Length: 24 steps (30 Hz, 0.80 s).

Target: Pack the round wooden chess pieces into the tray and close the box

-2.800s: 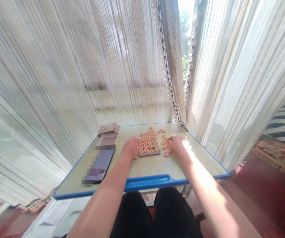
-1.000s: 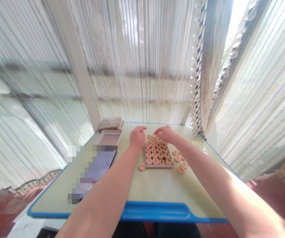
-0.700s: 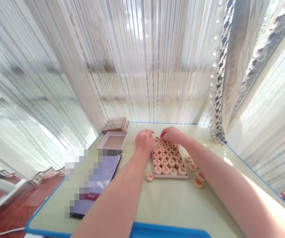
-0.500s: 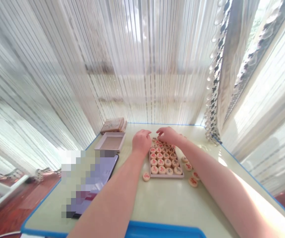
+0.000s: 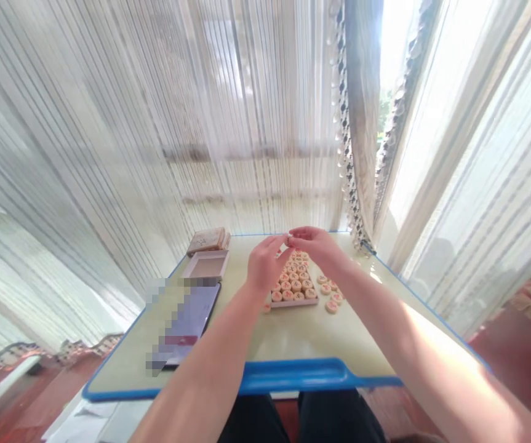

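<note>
My left hand (image 5: 264,266) and my right hand (image 5: 317,246) are raised a little above the table. Their fingertips meet in a pinch over the far end of a shallow tray (image 5: 293,303). Something small and pale sits between the fingertips; I cannot make out what it is. The tray holds rows of round wooden game pieces (image 5: 293,285) with red and dark marks. Several loose pieces (image 5: 332,296) lie on the table to the right of the tray, and one lies at its front left corner.
The pale table has a blue rim (image 5: 293,375) with a groove at the near edge. An open box lid (image 5: 205,266) and a folded board (image 5: 207,240) lie at the far left, a phone (image 5: 189,317) nearer. Sheer curtains (image 5: 108,154) hang around the table.
Both hands have lifted off the far end of the tray and brought their fingertips together above it. The camera has pulled back, and the table's near edge is in view again.
</note>
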{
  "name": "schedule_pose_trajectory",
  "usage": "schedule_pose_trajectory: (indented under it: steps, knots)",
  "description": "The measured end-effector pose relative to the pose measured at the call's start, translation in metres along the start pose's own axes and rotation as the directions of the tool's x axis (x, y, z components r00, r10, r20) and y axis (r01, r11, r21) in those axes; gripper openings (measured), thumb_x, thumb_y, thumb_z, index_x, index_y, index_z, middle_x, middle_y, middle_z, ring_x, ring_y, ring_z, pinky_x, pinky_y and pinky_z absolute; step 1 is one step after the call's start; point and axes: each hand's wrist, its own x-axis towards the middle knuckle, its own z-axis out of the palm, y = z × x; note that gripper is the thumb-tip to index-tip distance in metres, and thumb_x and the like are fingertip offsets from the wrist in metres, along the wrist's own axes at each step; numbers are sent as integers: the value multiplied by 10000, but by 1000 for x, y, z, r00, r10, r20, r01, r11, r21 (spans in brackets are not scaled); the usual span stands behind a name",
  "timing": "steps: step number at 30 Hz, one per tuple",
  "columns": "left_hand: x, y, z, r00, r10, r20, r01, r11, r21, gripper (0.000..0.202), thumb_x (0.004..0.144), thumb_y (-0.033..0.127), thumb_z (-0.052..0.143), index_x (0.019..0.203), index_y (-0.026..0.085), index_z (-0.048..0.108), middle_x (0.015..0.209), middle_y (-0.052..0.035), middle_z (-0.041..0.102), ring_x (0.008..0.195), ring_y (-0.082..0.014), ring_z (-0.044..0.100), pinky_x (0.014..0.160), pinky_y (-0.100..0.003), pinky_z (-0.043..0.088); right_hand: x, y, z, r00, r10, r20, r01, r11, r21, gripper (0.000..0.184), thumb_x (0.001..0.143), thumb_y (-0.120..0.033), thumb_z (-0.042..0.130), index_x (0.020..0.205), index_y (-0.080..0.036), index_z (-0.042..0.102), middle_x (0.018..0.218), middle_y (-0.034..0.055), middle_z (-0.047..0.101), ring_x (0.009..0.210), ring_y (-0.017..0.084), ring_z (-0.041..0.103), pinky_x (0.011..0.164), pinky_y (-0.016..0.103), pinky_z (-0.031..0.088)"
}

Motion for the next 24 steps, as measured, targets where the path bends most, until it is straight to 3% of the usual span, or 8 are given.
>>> schedule_pose_trajectory:
  steps: [4,7,8,10,12,14,18,24]
  knots:
    - [-3,15,3,992,31,126,-26,999,-37,263,839,300,555,1069,200,632,935,-44,678,787,-132,615,795,-266,499,-31,21,-14,978,19,-206,-35,996,-76,297,690,-334,614,926,-156,643,831,60,667,740,162,600,653,289,478]
    - [-4,14,3,982,-41,185,47,998,-32,260,821,282,573,1060,201,640,936,-40,677,769,-131,614,794,-260,494,-47,45,-27,889,-157,-431,-4,937,-349,309,757,-317,474,966,-160,639,916,79,642,768,173,578,755,335,462]
    - [-5,11,1,977,-67,205,73,997,-21,258,817,278,574,1055,207,643,942,-37,677,755,-128,613,795,-259,493,-50,51,-31,876,-234,-422,12,885,-465,288,742,-286,459,926,-167,646,917,80,631,815,185,569,804,346,445]
    - [-7,4,-4,965,-124,229,125,992,11,251,811,266,570,1042,212,653,956,-37,678,761,-129,614,813,-261,488,-55,60,-40,928,-245,-280,29,797,-603,255,686,-243,475,866,-190,648,887,60,616,842,197,556,821,346,431]
    - [-10,-1,-11,961,-167,221,160,986,46,244,803,245,566,1021,203,667,963,-46,681,826,-148,617,854,-278,478,-58,62,-47,931,-225,-286,2,788,-616,314,667,-229,460,929,-188,629,856,46,602,784,188,551,769,326,436]
    - [-14,-3,-18,965,-185,185,171,981,89,233,779,229,581,985,198,686,974,-54,682,937,-179,599,908,-306,454,-59,61,-53,899,-227,-375,-38,812,-582,365,666,-227,438,986,-176,605,819,37,591,724,178,539,722,308,431]
    - [-26,3,-24,952,-138,274,104,985,137,217,713,239,635,910,205,717,953,-56,675,975,-203,567,903,-317,456,-58,59,-55,847,-287,-447,-29,816,-578,345,674,-221,415,958,-167,603,771,34,583,717,180,527,727,307,415]
    - [-35,11,-13,908,-8,419,-23,997,70,227,706,230,622,912,195,712,867,-45,679,909,-196,576,861,-311,467,-55,70,-44,918,-308,-248,96,783,-615,257,648,-182,440,805,-167,642,753,45,592,759,188,528,763,328,420]
